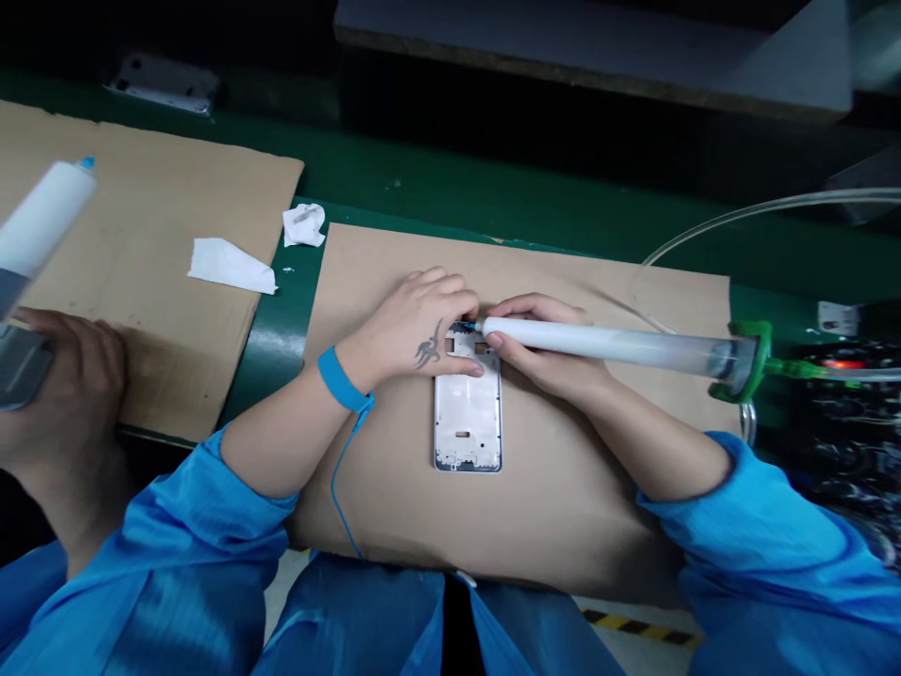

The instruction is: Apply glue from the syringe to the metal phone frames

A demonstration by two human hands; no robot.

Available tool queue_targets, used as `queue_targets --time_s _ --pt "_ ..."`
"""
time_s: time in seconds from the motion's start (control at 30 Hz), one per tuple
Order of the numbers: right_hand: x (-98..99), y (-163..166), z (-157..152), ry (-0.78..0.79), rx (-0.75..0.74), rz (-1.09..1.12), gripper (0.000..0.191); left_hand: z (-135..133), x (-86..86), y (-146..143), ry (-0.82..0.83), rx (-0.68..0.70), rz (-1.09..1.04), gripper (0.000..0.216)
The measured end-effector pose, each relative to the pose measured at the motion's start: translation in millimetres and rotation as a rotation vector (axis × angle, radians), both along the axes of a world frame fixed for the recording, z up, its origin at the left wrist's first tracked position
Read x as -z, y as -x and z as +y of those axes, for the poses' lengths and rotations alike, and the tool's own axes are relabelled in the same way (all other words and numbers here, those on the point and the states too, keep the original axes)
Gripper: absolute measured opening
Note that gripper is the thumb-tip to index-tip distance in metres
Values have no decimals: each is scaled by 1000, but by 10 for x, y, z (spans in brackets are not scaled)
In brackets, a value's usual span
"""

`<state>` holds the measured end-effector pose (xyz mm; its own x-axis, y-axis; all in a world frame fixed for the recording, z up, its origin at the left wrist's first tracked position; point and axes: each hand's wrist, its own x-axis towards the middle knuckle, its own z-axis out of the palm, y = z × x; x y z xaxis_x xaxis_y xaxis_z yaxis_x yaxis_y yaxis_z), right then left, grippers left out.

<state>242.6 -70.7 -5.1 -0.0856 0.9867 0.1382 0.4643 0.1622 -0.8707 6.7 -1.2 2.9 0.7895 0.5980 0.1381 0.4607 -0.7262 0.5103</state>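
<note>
A white phone frame (468,418) lies flat on a brown cardboard sheet (563,488) in front of me. My left hand (412,329), with a blue wrist strap (342,378) and its cord, presses its fingers on the frame's top edge. My right hand (545,352) is closed round a long white dispensing syringe (612,343). The syringe's blue tip touches the frame's top end. Its back end carries a green cap (746,361) joined to a clear hose (739,211).
At the left, a co-worker's hand (67,371) holds another white syringe (42,221) over a second cardboard sheet (141,244). Two white wipes (232,266) lie near that sheet's right edge. A green conveyor belt (493,197) runs behind. Dark equipment with a red light (845,364) stands at the right.
</note>
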Motion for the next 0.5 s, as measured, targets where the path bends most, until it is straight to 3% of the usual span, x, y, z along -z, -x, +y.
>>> queue_targets --time_s 0.5 --pt "-32 6 5 -8 2 -19 26 -6 3 -7 -7 10 0 71"
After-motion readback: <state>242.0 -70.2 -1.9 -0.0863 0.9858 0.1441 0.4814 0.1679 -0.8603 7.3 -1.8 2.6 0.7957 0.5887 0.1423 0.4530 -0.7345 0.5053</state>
